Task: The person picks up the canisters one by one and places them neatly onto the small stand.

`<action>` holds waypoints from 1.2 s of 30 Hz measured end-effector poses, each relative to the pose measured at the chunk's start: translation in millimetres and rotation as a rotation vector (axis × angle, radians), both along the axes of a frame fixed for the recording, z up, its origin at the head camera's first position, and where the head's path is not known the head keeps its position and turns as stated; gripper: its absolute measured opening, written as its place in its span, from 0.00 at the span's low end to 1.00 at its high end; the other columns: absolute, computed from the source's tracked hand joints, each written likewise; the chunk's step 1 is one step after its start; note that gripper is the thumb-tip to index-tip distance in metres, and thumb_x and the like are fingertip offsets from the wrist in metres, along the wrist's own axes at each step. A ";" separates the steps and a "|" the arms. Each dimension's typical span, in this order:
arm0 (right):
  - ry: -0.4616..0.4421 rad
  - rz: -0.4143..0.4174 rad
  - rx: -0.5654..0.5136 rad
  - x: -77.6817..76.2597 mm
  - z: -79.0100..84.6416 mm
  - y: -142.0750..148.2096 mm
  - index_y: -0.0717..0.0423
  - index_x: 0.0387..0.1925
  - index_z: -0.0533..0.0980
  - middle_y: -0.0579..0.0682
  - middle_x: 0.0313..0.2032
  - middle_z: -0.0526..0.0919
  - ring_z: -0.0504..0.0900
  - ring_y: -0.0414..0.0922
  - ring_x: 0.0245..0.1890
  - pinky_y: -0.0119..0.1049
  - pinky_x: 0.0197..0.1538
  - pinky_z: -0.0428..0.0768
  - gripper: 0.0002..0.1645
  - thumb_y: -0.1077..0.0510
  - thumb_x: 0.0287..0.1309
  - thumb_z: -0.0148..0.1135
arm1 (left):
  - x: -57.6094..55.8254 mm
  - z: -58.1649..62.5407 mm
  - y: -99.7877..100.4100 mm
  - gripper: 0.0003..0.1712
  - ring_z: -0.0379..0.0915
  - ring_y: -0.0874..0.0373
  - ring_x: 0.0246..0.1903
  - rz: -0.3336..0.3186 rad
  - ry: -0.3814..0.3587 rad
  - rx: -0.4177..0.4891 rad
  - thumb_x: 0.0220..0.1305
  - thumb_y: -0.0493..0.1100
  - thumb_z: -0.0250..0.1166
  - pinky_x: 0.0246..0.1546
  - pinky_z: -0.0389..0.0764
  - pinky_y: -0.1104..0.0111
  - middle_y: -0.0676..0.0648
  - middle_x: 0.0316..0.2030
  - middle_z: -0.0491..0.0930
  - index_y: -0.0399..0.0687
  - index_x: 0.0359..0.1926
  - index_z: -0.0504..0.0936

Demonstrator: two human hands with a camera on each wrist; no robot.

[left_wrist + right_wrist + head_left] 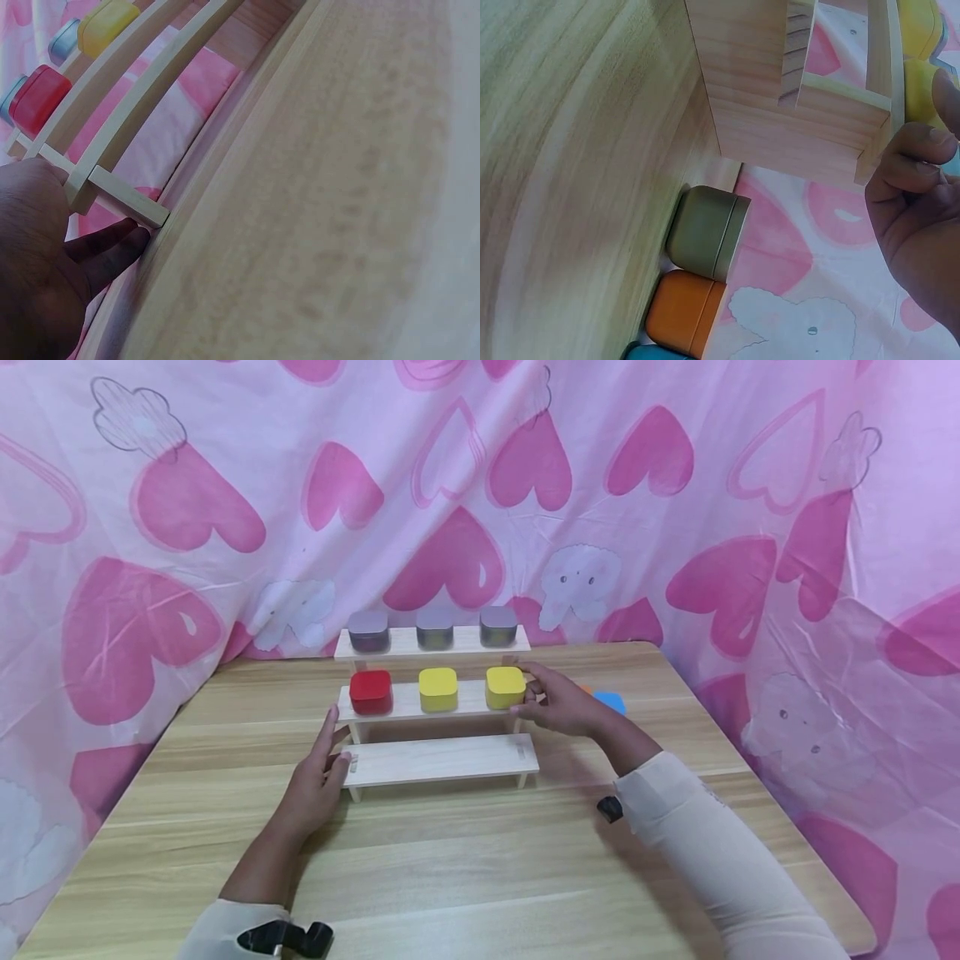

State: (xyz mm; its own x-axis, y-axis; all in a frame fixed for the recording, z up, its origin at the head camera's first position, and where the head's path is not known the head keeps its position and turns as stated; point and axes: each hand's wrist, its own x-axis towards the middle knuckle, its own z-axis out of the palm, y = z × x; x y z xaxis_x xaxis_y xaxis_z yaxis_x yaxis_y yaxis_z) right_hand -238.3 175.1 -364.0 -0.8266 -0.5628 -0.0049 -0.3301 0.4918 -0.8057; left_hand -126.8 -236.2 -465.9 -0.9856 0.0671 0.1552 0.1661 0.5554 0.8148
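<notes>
A wooden three-tier stand [442, 762] bears a row of rounded boxes on its middle tier: a red box [371, 693], a yellow box [438, 690] and, at the right end, a second yellow box [505, 688]. My right hand [558, 697] pinches that right-end yellow box, index finger at its far corner and thumb at its near one; the other fingers curl in. At the stand's left end, my left hand [313, 785] touches the wood, thumb by the lowest tier, fingers extended. The left wrist view shows two fingertips [139, 238] beside a stand leg [131, 199].
Three grey boxes [435, 630] line the top tier; the lowest tier is bare wood. Right of the stand, an olive box [705, 232], an orange box [682, 311] and a blue box [656, 352] stand on the wooden table [480, 877]. A pink heart-patterned cloth [442, 552] hangs behind.
</notes>
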 end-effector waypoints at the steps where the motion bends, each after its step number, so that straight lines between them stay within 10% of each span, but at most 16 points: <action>1: -0.003 -0.001 -0.008 0.2 -0.8 1.1 0.42 0.87 0.56 0.50 0.34 0.75 0.75 0.46 0.34 0.35 0.36 0.82 0.51 0.60 0.72 0.71 | 0.0 0.0 0.0 0.50 0.74 0.26 0.72 0.000 -0.001 0.001 0.87 0.38 0.50 0.71 0.75 0.37 0.32 0.83 0.62 0.77 0.89 0.29; 7: -0.014 -0.042 -0.047 3.1 -5.0 8.8 0.33 0.85 0.60 0.51 0.31 0.74 0.74 0.45 0.29 0.32 0.34 0.80 0.51 0.63 0.70 0.72 | -0.3 1.5 1.0 0.50 0.73 0.26 0.73 0.001 -0.004 0.006 0.87 0.39 0.50 0.71 0.75 0.38 0.33 0.84 0.62 0.78 0.89 0.30; 25: -0.122 -0.340 -0.185 -2.7 -18.3 63.1 0.52 0.85 0.60 0.45 0.29 0.77 0.67 0.38 0.22 0.31 0.26 0.68 0.46 0.59 0.72 0.70 | -0.5 0.0 -0.5 0.50 0.74 0.25 0.72 0.008 0.009 -0.005 0.86 0.39 0.49 0.71 0.75 0.38 0.33 0.84 0.62 0.79 0.88 0.30; 36: -0.102 -0.366 -0.361 -1.5 -37.5 100.2 0.54 0.82 0.65 0.39 0.23 0.71 0.65 0.38 0.22 0.31 0.27 0.69 0.37 0.56 0.79 0.65 | -0.6 -2.9 -1.0 0.50 0.73 0.26 0.73 0.005 0.003 0.001 0.86 0.39 0.50 0.71 0.75 0.37 0.33 0.84 0.61 0.81 0.88 0.30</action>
